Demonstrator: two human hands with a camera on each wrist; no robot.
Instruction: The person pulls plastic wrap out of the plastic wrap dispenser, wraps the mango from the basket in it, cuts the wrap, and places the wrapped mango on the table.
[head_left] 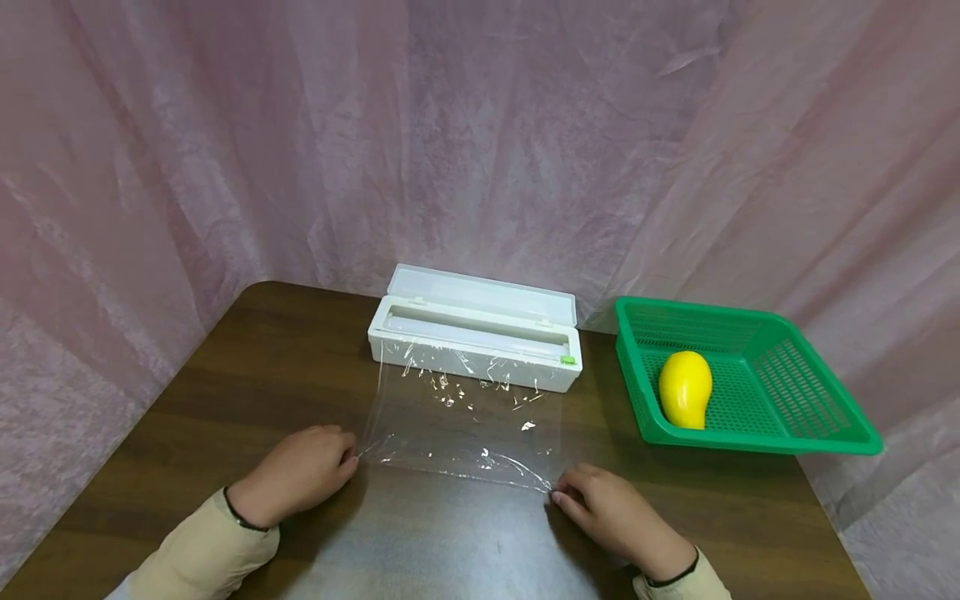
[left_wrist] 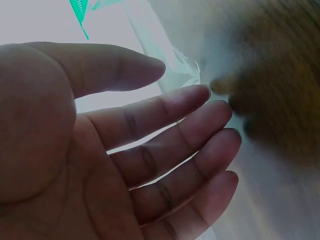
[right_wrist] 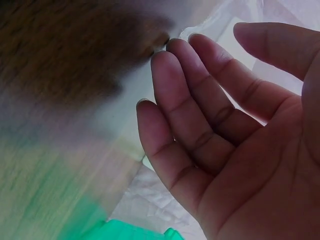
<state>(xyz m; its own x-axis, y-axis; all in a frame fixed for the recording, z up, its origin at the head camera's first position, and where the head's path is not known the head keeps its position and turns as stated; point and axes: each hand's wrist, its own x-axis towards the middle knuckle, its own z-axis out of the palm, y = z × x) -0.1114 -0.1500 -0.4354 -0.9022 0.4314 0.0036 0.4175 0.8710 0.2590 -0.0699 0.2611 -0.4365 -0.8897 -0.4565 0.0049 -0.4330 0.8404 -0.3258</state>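
Observation:
A clear sheet of cling film (head_left: pixel 465 437) stretches from the front of a white dispenser box (head_left: pixel 468 360) toward me over the table. At its near left corner is my left hand (head_left: pixel 300 468), fingertips low by the tabletop. My right hand (head_left: pixel 617 510) is at the near right corner, its fingertips at the film's edge. Both wrist views show loosely extended fingers, with the thumb apart from them. The box's lid (head_left: pixel 483 293) stands raised at the back, and a film roll (head_left: pixel 472 332) lies inside. A green slide cutter (head_left: pixel 567 360) sits at its right end.
To the right, a green plastic basket (head_left: pixel 757 440) holds a yellow mango (head_left: pixel 686 387). The dark wooden table (head_left: pixel 225 375) ends at a pink curtain (head_left: pixel 465 150) behind the box. Glare falls on the table's near middle.

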